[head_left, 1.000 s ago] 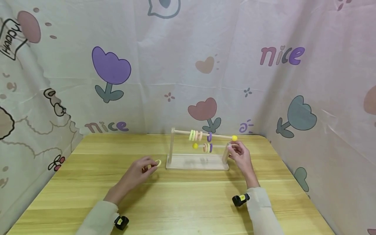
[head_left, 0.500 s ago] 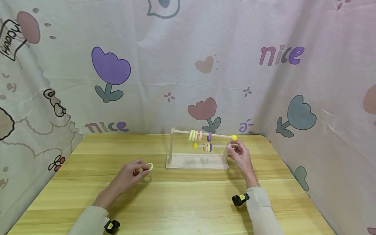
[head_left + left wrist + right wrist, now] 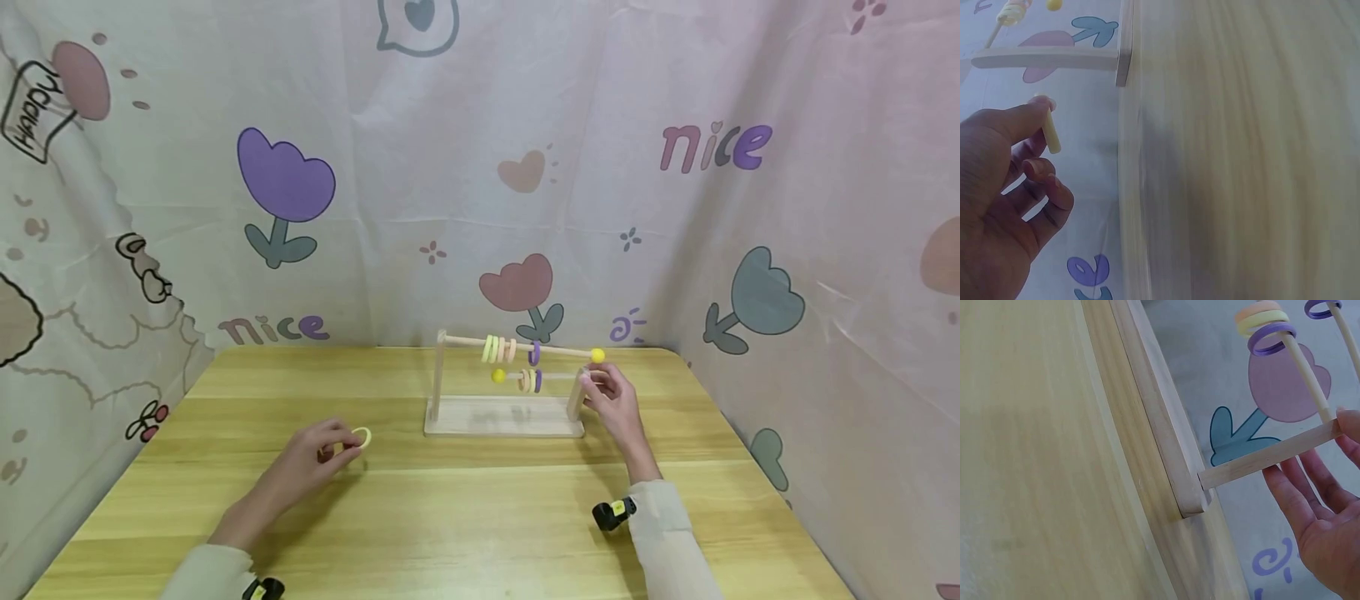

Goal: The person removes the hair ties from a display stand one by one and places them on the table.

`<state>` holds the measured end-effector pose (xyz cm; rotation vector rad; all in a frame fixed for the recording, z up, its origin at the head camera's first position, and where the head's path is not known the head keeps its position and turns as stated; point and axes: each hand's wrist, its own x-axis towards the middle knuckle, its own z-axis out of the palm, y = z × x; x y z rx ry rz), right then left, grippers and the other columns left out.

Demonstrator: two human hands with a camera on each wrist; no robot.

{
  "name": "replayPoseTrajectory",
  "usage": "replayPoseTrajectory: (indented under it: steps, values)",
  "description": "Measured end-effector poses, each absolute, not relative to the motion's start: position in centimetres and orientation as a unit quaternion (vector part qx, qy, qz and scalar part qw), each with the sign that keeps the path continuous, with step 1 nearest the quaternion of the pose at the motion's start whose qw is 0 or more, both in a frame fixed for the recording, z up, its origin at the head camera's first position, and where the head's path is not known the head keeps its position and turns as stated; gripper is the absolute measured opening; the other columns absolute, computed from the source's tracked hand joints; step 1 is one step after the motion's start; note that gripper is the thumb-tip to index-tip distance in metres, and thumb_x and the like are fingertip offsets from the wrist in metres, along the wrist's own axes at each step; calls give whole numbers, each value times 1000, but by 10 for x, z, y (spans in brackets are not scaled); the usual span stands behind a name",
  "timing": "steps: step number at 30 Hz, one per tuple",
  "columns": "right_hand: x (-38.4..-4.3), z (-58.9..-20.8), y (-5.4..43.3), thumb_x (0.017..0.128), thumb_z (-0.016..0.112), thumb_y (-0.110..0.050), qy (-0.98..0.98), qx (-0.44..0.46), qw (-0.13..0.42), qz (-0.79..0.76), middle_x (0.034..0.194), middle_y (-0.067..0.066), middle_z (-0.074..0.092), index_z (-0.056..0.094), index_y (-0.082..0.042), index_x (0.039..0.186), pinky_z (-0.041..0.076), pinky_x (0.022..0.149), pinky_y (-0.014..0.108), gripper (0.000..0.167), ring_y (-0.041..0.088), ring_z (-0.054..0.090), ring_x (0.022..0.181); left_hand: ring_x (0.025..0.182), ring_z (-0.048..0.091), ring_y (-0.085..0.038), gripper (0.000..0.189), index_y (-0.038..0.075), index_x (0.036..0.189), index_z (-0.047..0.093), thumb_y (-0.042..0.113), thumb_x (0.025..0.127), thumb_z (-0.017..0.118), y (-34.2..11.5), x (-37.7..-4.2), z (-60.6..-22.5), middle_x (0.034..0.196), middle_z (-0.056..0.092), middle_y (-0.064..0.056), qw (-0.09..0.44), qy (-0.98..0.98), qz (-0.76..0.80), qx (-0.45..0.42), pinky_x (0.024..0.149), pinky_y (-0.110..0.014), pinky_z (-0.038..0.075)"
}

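Note:
My left hand (image 3: 300,460) pinches a pale yellow ring (image 3: 1052,134) between thumb and fingers, above the table left of a wooden rack (image 3: 502,418). My right hand (image 3: 619,410) grips the top of the rack's short right post (image 3: 1260,457), thumb on one side and fingers on the other. From the tall left post (image 3: 438,377) runs an upper rod tipped by a yellow ball (image 3: 597,356). It carries green, peach and purple rings. A lower rod from the right post bears peach, yellow and purple rings and ends in another yellow ball (image 3: 498,377).
The rack's flat base stands on a wood-grain table (image 3: 465,517) towards its back edge. A printed cloth (image 3: 405,150) hangs behind the table and along both sides. Each sleeve has a small black camera (image 3: 613,512) at the wrist.
My left hand has moved left and towards me, away from the rack, carrying the yellow ring. The right hand stays on the post. The head view has tilted slightly.

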<state>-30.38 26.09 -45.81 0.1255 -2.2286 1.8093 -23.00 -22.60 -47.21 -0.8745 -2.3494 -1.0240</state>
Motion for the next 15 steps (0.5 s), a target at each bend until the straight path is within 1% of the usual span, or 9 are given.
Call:
replayPoseTrajectory:
  steps: [8,12,15]
  values:
    - [-301,-459,260,103,64,-20,-766,30,139,626,122,21,64,57,1,134,63,82,31,37,8,66,98,59,38,7,19,8,90,78,-7,80,81,-240,-223,-474,82,65,8,223,-851,-362,-308,49,-14,36]
    - [-300,-458,259,103,64,-20,-767,28,141,625,125,23,63,57,0,134,62,82,30,37,8,65,99,59,38,6,18,7,90,79,-7,80,81,-243,-220,-474,83,65,7,223,-855,-355,-305,49,-14,36]
    - [-301,-458,259,103,64,-22,-768,32,138,624,128,26,62,57,-1,134,62,84,32,38,7,65,100,60,38,7,17,8,91,79,-6,81,81,-247,-217,-473,83,65,8,216,-863,-348,-296,49,-15,37]
